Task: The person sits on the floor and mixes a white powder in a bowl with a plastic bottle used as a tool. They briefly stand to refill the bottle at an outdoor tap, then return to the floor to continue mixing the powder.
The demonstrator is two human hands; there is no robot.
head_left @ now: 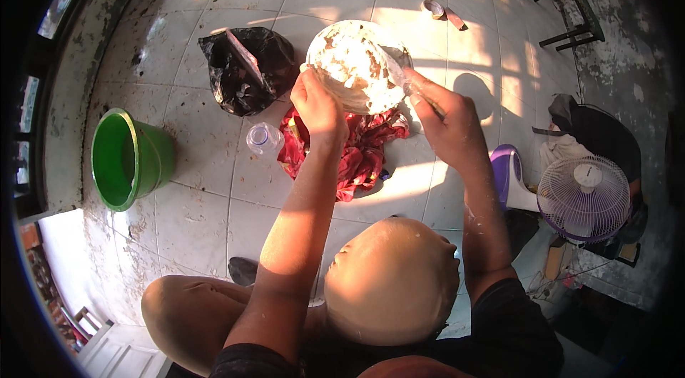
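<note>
A round bowl (pixel 315 44) full of white paste (pixel 357 67) stands in front of me, brightly lit by the sun. My left hand (pixel 318 108) is closed on its near left rim, thumb uppermost. In my right hand (pixel 448 115) is a flat scraper (pixel 394 69), its pale, paste-smeared blade reaching over the right side of the bowl. My fingers hide its handle. A crumpled red cloth (pixel 360 157) lies just below the bowl, partly behind my left wrist. White specks dot my right forearm.
Left of the bowl sit a black plastic bag (pixel 246 71), a clear plastic bottle (pixel 264 138) and a green bucket (pixel 135 160). A tape roll (pixel 432 9) lies far right on the tiles. A purple fan (pixel 584 198) and dark metal rack (pixel 564 3) stand along the right wall.
</note>
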